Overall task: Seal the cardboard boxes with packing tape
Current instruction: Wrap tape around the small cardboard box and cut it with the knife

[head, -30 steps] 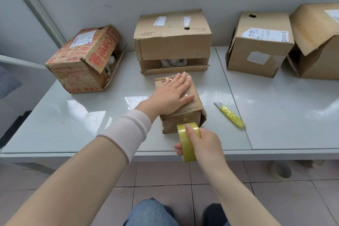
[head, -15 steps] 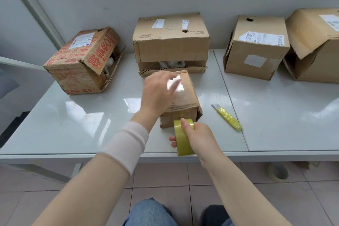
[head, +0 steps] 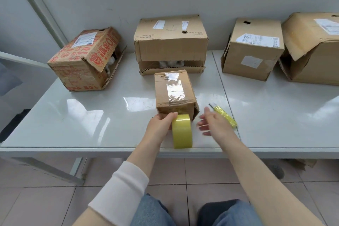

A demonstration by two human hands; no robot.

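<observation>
A small cardboard box (head: 174, 93) stands in the middle of the white table (head: 91, 115), with a strip of clear tape running over its top. Just in front of it a yellow tape roll (head: 182, 131) stands on edge near the table's front edge. My left hand (head: 159, 124) holds the roll from its left side, thumb on top. My right hand (head: 212, 124) hovers with fingers spread, blurred, between the roll and a yellow box cutter (head: 224, 114). It holds nothing.
Along the wall stand a red-printed box (head: 82, 60) on its side with flaps open, a large brown box (head: 170, 44) gaping at the bottom, a labelled box (head: 253, 49) and a torn-flap box (head: 311, 47). A seam splits the table at the right.
My left hand left the top of the small box and came down to take the tape roll. My right hand let go of the roll and moved right toward the cutter.
</observation>
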